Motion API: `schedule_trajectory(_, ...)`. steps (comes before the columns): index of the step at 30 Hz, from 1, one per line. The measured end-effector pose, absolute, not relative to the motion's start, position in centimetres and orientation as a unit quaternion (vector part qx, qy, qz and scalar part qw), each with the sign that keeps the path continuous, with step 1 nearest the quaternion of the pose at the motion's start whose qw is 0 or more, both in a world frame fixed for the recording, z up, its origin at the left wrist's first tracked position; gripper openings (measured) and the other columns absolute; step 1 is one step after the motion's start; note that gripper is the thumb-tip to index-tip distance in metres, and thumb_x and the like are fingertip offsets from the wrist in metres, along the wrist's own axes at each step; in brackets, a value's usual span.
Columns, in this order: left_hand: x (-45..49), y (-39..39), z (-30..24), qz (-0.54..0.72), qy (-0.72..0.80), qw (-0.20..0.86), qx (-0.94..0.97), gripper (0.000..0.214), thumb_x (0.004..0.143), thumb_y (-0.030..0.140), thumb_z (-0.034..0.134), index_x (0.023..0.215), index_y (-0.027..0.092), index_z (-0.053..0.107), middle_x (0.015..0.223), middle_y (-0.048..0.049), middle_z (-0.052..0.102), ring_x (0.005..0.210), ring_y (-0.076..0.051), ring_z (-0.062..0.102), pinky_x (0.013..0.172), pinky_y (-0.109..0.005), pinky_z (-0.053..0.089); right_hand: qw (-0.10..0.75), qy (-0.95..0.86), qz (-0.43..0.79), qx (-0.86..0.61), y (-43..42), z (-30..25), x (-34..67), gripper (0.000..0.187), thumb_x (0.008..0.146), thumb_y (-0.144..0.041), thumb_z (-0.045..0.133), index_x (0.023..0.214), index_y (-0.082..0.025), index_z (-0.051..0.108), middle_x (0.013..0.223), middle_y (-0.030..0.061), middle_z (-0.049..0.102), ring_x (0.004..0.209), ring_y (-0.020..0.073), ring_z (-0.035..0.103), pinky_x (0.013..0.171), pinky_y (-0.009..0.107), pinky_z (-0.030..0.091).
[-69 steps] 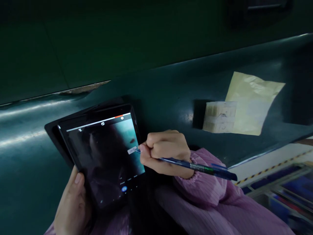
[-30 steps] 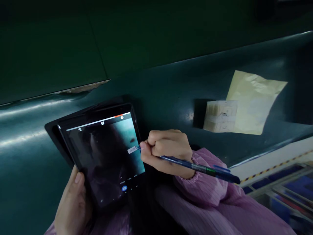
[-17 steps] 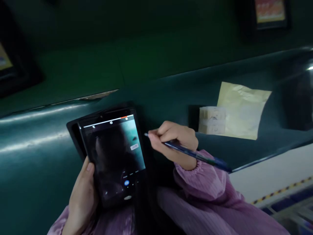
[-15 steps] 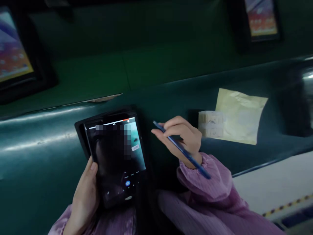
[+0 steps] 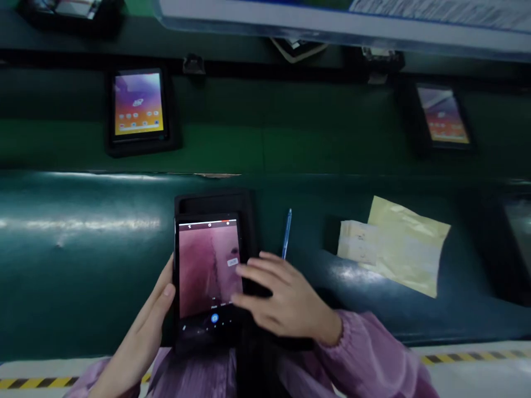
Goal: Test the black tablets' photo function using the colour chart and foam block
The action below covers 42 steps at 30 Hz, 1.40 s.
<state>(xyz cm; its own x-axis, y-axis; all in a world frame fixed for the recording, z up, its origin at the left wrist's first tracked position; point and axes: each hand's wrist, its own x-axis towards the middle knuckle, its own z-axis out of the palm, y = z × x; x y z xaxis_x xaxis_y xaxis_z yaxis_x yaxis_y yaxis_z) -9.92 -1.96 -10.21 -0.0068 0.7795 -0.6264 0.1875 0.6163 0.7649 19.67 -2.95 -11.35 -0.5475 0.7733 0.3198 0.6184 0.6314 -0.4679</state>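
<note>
My left hand grips the left edge of a tablet, thumb along its side. A pinkish camera picture fills most of the tablet's screen, with a round blue button near the bottom. My right hand is open, palm down, its fingers reaching over the tablet's right edge and slightly blurred. I cannot tell whether the fingertips touch the screen. Just beyond those fingers a blue pen lies on the green work surface, its near end hidden. A black tray or case shows behind the tablet.
Right of the pen lie a bundle of small papers and a yellowish plastic bag. Two lit tablets rest on the green belt opposite. A dark device sits at the right; a clear-edged sign hangs above.
My right hand has let go of the pen, now on the surface, and moved to the tablet's right side. The tablet's picture turned from dark to pink. The view has shifted and levelled.
</note>
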Motion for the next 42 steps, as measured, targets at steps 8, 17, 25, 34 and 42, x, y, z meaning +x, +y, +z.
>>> schedule_trajectory(8, -13.5, 2.9, -7.4, 0.254, 0.697, 0.44, 0.507, 0.047, 0.094, 0.065, 0.062, 0.129, 0.035, 0.073, 0.125, -0.0018, 0.078, 0.117, -0.031, 0.072, 0.11, -0.053, 0.055, 0.2, -0.914, 0.172, -0.307, -5.4, -12.5, 16.7, 0.033, 0.106, -0.052, 0.054, 0.124, -0.034, 0.075, 0.158, -0.0019, 0.057, 0.148, 0.0192, 0.046, 0.132, 0.044, 0.025)
schedule_trajectory(17, -8.2, 10.5, -12.2, 0.301, 0.614, 0.438, 0.583, 0.033, 0.093, 0.049, 0.069, 0.118, 0.028, 0.075, 0.107, -0.0008, 0.074, 0.085, -0.016, 0.064, 0.072, -0.029, 0.05, 0.236, -0.853, 0.089, -0.457, -3.8, -10.7, 19.2, 0.032, 0.106, -0.032, 0.054, 0.136, -0.029, 0.066, 0.155, 0.008, 0.055, 0.145, 0.0266, 0.047, 0.12, 0.052, 0.045)
schedule_trajectory(25, -9.3, 10.9, -11.8, 0.275, 0.568, 0.472, 0.616, 0.037, 0.083, 0.032, 0.077, 0.12, 0.03, 0.073, 0.108, 0.0009, 0.073, 0.078, -0.014, 0.059, 0.068, -0.028, 0.047, 0.206, -0.745, 0.297, -0.561, -5.6, -10.5, 20.3, 0.059, 0.101, -0.051, 0.063, 0.153, -0.03, 0.044, 0.153, 0.0147, 0.049, 0.126, 0.0275, 0.066, 0.097, 0.046, 0.066)
schedule_trajectory(34, -8.8, 11.1, -12.4, 0.296, 0.572, 0.461, 0.61, 0.027, 0.093, 0.042, 0.067, 0.114, 0.026, 0.071, 0.101, -0.0012, 0.07, 0.076, -0.014, 0.058, 0.067, -0.029, 0.046, 0.136, -0.677, 0.423, -0.586, -7.6, -11.9, 18.7, 0.111, 0.082, -0.071, 0.077, 0.166, -0.035, 0.016, 0.176, 0.0169, 0.011, 0.15, 0.0401, 0.047, 0.113, 0.059, 0.056)
schedule_trajectory(42, -8.0, 10.8, -12.7, 0.308, 0.595, 0.43, 0.606, 0.026, 0.093, 0.043, 0.068, 0.109, 0.024, 0.071, 0.094, -0.0022, 0.068, 0.072, -0.016, 0.056, 0.064, -0.03, 0.043, 0.16, -0.699, 0.399, -0.571, -7.7, -12.1, 18.6, 0.11, 0.08, -0.07, 0.08, 0.165, -0.028, 0.024, 0.173, 0.0216, 0.018, 0.147, 0.0416, 0.049, 0.112, 0.06, 0.056)
